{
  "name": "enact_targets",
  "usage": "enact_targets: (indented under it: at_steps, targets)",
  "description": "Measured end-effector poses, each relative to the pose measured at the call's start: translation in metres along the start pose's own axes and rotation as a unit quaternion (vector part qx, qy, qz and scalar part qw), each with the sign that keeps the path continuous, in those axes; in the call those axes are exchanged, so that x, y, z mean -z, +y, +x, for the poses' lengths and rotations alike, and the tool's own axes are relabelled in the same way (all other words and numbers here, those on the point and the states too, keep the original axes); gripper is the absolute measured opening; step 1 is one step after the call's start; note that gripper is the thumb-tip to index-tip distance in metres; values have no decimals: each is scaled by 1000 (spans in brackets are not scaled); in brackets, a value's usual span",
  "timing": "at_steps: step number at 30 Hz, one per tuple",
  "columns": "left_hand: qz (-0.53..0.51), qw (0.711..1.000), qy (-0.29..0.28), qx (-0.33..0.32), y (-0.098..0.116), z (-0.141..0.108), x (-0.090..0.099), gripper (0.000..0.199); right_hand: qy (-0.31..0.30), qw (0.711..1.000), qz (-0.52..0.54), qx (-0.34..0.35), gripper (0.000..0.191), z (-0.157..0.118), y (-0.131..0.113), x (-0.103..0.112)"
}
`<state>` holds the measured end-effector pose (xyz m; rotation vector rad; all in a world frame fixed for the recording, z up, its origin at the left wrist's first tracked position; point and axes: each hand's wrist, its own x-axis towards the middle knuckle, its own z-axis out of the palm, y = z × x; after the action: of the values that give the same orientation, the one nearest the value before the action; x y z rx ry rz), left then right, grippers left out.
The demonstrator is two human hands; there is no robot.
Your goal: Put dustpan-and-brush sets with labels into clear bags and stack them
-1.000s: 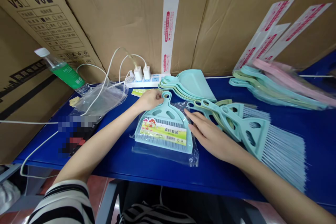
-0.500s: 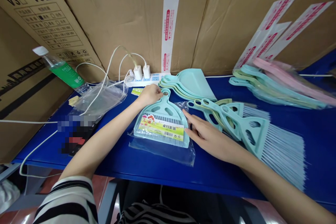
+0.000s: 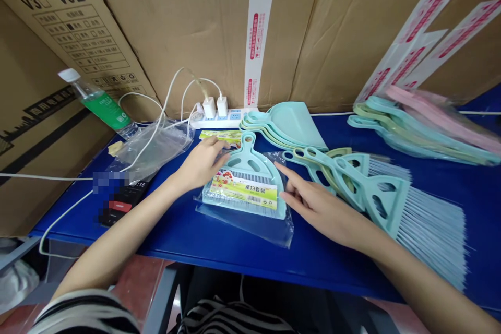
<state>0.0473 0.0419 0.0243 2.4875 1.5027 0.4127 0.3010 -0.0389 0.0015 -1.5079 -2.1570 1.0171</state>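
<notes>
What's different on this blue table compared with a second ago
The left hand has left the handle of the bagged dustpan set and drawn back and leftward, to the set's upper-left edge, baring more of the card behind. The set sits slightly farther away. The right hand stays at the set's right edge; the stacked dustpans and loose brushes lie as before.

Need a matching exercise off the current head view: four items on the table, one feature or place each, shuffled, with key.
1. Bottle
2. Power strip
3. Labelled dustpan set
4. Loose brushes

A. Two white chargers plugged in
B. Bristles pointing to the right
C. Green label
D. Between the left hand and the right hand

Pairs: 1-C, 2-A, 3-D, 4-B
</notes>
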Motion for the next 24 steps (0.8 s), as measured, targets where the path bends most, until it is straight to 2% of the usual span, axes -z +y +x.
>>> enact_targets:
  at_steps: [2, 4, 6, 8, 11, 16, 24]
  targets:
    - [-12, 998, -1, -61, -10, -31, 6, 26, -22, 1000, -7, -9, 74, -4, 0, 2]
    - [-27, 996, -16, -82, -19, -57, 9, 28, -59, 998, -16, -8, 80, -8, 0, 4]
    - [-45, 993, -44, -96, -25, -76, 9, 35, -87, 996, -31, 2, 84, -11, 1, 3]
    - [-56, 991, -55, -106, -28, -87, 5, 41, -83, 995, -52, 19, 83, -11, 2, 1]
    - [-42, 990, -42, -128, -28, -92, -1, 39, -58, 994, -81, 47, 73, -10, 2, -4]
    - [10, 982, 24, -185, -29, -91, -8, 24, -38, 993, -77, 85, 52, -7, -2, -6]
    - [96, 970, 60, -217, -24, -97, -8, 33, -57, 988, -96, 109, 15, -6, 2, -6]
